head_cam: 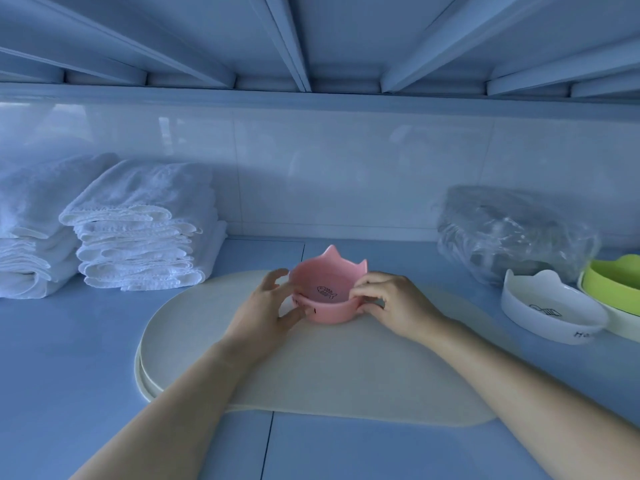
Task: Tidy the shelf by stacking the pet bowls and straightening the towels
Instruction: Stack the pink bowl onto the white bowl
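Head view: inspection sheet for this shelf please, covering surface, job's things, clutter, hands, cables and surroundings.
Surface: blue shelf board with a cream oval mat lying on it.
Job's things: pink cat-eared bowl with a fishbone drawing stands on the mat. The white cat-eared bowl and green cat-eared bowl sit at the right, not stacked with the pink one. Two stacks of folded white towels at the left have uneven edges.
Clutter: clear plastic-wrapped bundle behind the white bowl, contents unclear.
Hands: left hand and right hand both grip the pink bowl.
Cables: nothing seen.
Surroundings: white tiled wall behind, slatted shelf underside above.
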Tool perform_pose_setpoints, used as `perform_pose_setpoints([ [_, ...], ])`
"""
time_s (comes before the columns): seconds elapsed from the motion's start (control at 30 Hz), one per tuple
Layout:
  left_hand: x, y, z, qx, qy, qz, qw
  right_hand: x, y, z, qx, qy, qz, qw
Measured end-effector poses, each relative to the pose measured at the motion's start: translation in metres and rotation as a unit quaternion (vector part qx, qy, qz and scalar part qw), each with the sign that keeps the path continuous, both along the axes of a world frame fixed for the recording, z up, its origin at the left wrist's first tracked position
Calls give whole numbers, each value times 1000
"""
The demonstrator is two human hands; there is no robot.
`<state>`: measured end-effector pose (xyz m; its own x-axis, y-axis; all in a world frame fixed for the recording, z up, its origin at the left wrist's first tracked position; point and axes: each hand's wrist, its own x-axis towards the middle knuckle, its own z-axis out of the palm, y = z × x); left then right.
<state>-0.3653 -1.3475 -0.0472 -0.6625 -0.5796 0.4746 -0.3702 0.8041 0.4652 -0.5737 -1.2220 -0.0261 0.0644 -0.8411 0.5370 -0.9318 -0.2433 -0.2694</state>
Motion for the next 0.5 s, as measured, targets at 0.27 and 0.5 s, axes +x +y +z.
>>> perform_pose_setpoints([
  [0.27,-3,8,0,-7,-31,-18,999,9,15,1,25,-11,-40,999],
  [0.5,-3,11,-2,-56,-27,-24,998,36,11,-1,23,49,-44,998],
])
